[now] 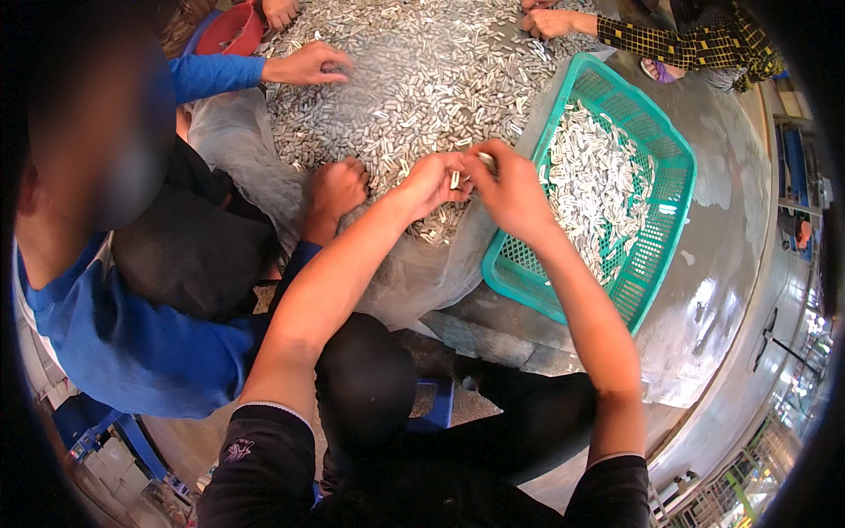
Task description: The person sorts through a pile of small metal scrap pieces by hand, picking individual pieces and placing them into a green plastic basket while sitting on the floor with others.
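Both my hands meet over the near edge of a wide heap of small oblong grey-white pieces [414, 97]. My left hand [424, 187] is closed, with a pale piece [455, 179] showing at its fingers. Close against it, my right hand [513, 195] pinches another pale piece [486, 159] between thumb and fingers. The exact kind of these pieces is too small to tell. Just right of my right hand stands a green plastic basket [682, 176] with perforated walls, holding many whiter pieces [594, 176] of the same shape.
At my left sits a person in a blue top, one hand [308, 64] over the heap and the other [339, 189] near my left forearm. Across, a checked sleeve [651, 42] reaches in. A red bowl [231, 31] stands far left. Clear plastic sheeting [233, 141] edges the heap.
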Motion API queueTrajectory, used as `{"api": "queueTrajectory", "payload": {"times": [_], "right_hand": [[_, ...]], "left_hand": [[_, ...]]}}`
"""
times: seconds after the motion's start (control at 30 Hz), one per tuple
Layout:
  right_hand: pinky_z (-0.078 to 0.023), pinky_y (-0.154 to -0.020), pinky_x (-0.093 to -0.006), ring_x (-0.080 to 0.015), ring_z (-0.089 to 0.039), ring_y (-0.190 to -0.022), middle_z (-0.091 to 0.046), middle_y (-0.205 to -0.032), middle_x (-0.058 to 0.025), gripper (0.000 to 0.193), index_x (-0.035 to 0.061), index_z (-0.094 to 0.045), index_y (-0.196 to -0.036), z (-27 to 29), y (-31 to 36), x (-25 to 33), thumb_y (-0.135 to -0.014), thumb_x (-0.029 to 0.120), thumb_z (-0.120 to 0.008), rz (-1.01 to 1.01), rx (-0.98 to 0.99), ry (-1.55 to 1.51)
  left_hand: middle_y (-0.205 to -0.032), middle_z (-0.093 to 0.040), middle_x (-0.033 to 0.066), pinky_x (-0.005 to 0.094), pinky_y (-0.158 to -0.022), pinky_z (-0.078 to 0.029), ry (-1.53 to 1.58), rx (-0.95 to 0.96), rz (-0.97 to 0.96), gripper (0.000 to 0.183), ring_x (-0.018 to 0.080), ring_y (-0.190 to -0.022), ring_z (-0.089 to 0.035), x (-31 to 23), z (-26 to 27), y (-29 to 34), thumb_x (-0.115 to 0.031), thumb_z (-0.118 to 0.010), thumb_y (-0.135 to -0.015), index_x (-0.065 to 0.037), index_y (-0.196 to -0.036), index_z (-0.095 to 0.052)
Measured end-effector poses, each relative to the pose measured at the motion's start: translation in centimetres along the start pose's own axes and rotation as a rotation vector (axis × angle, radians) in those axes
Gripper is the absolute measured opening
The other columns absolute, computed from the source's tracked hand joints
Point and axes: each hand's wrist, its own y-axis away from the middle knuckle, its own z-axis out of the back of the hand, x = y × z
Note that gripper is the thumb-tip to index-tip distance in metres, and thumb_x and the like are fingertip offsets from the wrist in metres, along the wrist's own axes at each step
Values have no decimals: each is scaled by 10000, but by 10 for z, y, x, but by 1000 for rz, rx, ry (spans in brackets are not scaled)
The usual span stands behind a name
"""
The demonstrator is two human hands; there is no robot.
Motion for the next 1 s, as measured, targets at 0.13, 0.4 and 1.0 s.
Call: {"api": "queueTrajectory", "payload": {"times": [0.13, 0.4, 1.0], "right_hand": [[-469, -795, -409, -325, -614, -923, -649, -992, -162, 251, -6, -627, -1006, -30, -10, 14, -875, 207, -633, 452, -140, 373], [-383, -1014, -414, -367, -486, -1208, -512, -1260, -267, 728, 10, -484, -1283, -21, -118, -70, -772, 475, -713, 52, -318, 235], [-486, -879, -429, -403, -579, -1061, -603, -1133, -231, 548, 72, -537, -1222, -55, -115, -101, -738, 207, -757, 100, -37, 597]], "left_hand": [[-984, -644, 67, 368, -879, -492, 497, -17, -8, 382, 233, -958, -624, -13, -11, 4, -321, -368, -970, -50, -1142, -574], [-750, -555, 49, 264, -511, -402, 525, -164, -100, 218, 131, -576, -481, -14, 49, -12, -287, -483, -967, -81, -909, -530], [-673, -475, -7, 221, -479, -294, 328, -233, -413, 235, 69, -515, -361, -116, 5, 58, -285, -503, -973, -57, -917, -513]]}}
